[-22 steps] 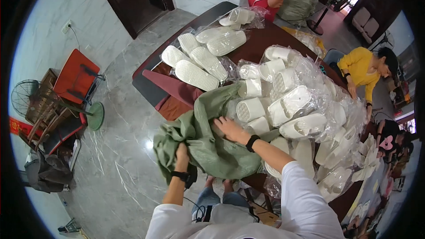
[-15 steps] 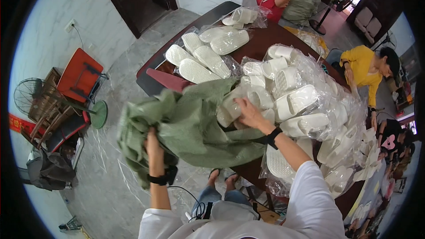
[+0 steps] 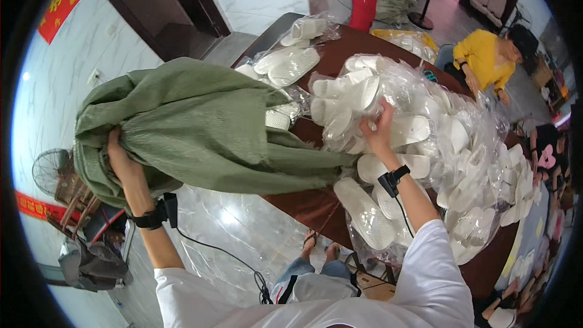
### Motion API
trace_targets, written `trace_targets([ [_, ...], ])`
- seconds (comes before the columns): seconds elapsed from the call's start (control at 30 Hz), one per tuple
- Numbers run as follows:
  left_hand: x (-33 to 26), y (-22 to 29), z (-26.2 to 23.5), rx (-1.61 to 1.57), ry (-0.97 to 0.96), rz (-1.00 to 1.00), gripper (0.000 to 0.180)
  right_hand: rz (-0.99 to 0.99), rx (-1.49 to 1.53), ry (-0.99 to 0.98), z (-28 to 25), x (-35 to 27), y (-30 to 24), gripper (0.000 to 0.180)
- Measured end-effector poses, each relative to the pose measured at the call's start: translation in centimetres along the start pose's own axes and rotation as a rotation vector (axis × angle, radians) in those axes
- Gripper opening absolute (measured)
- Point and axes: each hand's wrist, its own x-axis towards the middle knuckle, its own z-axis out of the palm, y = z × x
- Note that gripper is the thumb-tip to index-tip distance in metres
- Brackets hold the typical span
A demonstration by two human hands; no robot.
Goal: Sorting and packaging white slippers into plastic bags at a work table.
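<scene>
My left hand (image 3: 123, 161) is closed round the gathered cloth of a large olive-green woven sack (image 3: 200, 127), held up over the left edge of the table. The sack's frayed open end stretches right toward a heap of white slippers in clear plastic bags. My right hand (image 3: 379, 129) is at the near left of this heap, its thumb and fingers curled against a bagged white slipper (image 3: 364, 94); its grip is partly hidden. Below that wrist, more bagged slippers (image 3: 364, 212) lie at the table's near edge. Behind the sack, other bagged slippers (image 3: 294, 65) are partly covered.
The dark red-brown table (image 3: 291, 206) runs away to the far right. A person in a yellow top (image 3: 486, 61) sits beyond the heap, and another in red trousers (image 3: 362, 3) stands behind. A fan (image 3: 51, 173) and stacked chairs are at left. A cable hangs from my left wristband.
My left hand has pulled the sack up and to the left, spreading it out. My right hand has moved right, away from the sack's mouth, onto the heap. The standing person has straightened.
</scene>
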Motion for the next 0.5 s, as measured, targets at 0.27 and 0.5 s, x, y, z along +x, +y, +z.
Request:
trace_targets([
  [0.27, 3.0, 8.6, 5.3, 0.191, -0.215, 0.219, 0.039, 0.304, -0.215, 0.287, -2.6, 5.1, 10.8, 0.054],
  [0.5, 1.1, 11.4, 1.1, 0.155, -0.126, 0.262, 0.048, 0.574, -0.23, 0.04, 0.1, 4.1, 13.7, 0.072],
])
